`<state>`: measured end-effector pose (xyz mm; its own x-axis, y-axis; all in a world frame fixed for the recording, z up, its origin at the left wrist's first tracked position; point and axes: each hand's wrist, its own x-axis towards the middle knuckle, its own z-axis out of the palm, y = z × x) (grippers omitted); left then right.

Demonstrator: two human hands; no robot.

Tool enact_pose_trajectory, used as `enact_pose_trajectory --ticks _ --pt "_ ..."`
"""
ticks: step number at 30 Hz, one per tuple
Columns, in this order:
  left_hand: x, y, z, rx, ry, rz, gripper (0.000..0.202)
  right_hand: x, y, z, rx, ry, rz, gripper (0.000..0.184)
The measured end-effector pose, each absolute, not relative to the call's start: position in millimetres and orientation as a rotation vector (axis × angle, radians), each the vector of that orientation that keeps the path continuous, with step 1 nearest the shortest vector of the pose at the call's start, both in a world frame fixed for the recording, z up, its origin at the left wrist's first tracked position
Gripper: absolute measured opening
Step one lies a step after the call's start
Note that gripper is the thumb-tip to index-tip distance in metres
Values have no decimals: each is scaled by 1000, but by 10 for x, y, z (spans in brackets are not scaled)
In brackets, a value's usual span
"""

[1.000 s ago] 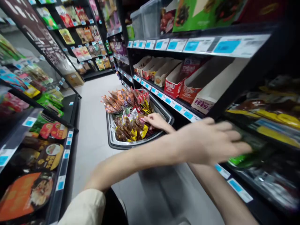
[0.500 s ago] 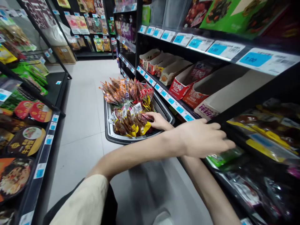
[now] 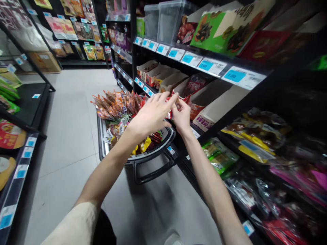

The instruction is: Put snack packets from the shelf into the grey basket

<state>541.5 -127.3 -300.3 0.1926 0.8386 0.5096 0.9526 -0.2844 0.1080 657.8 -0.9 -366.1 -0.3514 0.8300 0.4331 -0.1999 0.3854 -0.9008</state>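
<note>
My right hand (image 3: pixel 182 115) is at the front of a lower shelf, its fingers pinched on what looks like a small red snack packet (image 3: pixel 169 108), mostly hidden between my hands. Close beside it, my left hand (image 3: pixel 153 114) reaches over the basket's right side, fingers stretched and thumb apart, fingertips near the packet. Below stands a grey and black shopping basket (image 3: pixel 100 144) full of small snack packets, with orange ones (image 3: pixel 120 102) at the back and brown and yellow ones (image 3: pixel 145 145) in front. Just behind my hands is an open red display box (image 3: pixel 178 89).
Several open display boxes line the lower shelf, among them a white one (image 3: pixel 217 109). A price-tagged shelf edge (image 3: pixel 189 58) runs above my hands. The basket's black handle (image 3: pixel 153 177) sticks out toward me. At left, another shelf unit (image 3: pixel 30 112) borders the tiled floor (image 3: pixel 71 136).
My right hand has risen from the basket to the lower shelf front. My left hand has swung left from the right-hand shelves to beside it. The view has turned right.
</note>
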Motion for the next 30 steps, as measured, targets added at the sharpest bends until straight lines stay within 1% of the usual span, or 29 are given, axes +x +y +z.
enact_pose_trajectory --ticks 1,3,7,10,13,15,16,17,18,20,22,25,27,30 --pt "5363 -1248 -3028 -2212 -1725 -720 88 6582 -17 -3553 -541 -1483 1255 34" --pt "5295 -1205 -3044 -2160 -1723 -746 88 6591 -54 -3372 -479 -1339 1383 36" --pt "5257 -1183 -2971 -1965 -1746 -914 69 6640 -115 -3177 -436 -1193 1507 35" --pt "5257 -1201 -2916 -1814 -1758 -1108 62 6690 -154 -3102 -421 -1194 1456 38" --pt "5279 -1199 -2909 -1736 -1735 -1350 55 6716 -254 -3003 -395 -1374 1342 53" --pt "5313 -1180 -2922 -1757 -1730 -1595 41 6706 -354 -2930 -381 -1527 1252 63" --pt "5334 -1169 -2928 -1793 -1736 -1759 34 6693 -406 -2900 -379 -1576 1213 64" --pt "5356 -1157 -2934 -1840 -1739 -1942 31 6675 -455 -2876 -379 -1597 1186 63" --pt "5376 -1148 -2937 -1892 -1733 -2128 32 6655 -499 -2860 -379 -1595 1178 63" --pt "5411 -1141 -2936 -1972 -1693 -2462 42 6615 -565 -2847 -381 -1550 1207 62" --pt "5437 -1152 -2924 -2020 -1642 -2676 49 6588 -603 -2850 -388 -1476 1244 52" --pt "5472 -1186 -2895 -1985 -1611 -2826 54 6577 -627 -2861 -393 -1352 1245 35" --pt "5497 -1205 -2878 -1910 -1589 -2895 60 6583 -634 -2871 -388 -1302 1239 31" --pt "5528 -1216 -2867 -1819 -1560 -2989 66 6594 -643 -2891 -385 -1298 1259 29"
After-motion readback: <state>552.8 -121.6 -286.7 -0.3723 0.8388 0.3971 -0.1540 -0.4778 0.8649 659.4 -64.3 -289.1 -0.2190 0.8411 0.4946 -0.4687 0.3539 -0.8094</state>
